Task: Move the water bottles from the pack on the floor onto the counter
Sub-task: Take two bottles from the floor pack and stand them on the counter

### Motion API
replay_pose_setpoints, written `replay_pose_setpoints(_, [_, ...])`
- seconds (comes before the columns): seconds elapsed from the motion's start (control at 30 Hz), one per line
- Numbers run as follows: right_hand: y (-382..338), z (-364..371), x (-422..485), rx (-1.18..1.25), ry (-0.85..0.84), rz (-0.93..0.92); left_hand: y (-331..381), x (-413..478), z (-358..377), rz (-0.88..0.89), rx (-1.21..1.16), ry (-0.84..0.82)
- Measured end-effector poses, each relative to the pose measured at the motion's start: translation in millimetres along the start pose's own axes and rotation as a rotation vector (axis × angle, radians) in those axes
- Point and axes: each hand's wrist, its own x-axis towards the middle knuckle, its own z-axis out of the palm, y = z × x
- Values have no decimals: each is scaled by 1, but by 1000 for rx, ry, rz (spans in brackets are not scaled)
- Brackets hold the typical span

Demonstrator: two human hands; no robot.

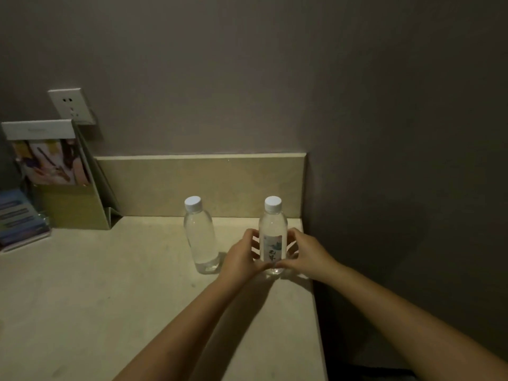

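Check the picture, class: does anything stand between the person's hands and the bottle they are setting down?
Nothing visible does. The left hand and right hand already cup the labelled bottle, which stands on the counter. The other bottle stands apart, to its left.

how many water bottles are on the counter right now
2. One bottle stands free near the backsplash; the labeled bottle stands to its right, cupped between the left hand and right hand.

Both arms reach forward, left hand (242,255) and right hand (305,253) cupped together.
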Motion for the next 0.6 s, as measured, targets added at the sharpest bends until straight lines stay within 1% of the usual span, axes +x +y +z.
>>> replay_pose_setpoints(0.23, [5, -7, 18, 49, 47, 67, 2, 31, 9, -38, -49, -13])
replay_pose_setpoints(0.4, [7, -15, 27, 74, -9, 69, 2, 40, 11, -45, -51, 6])
replay_pose_setpoints(0.6, [4, -13, 24, 70, -27, 47, 4, 28, 7, -50, -59, 30])
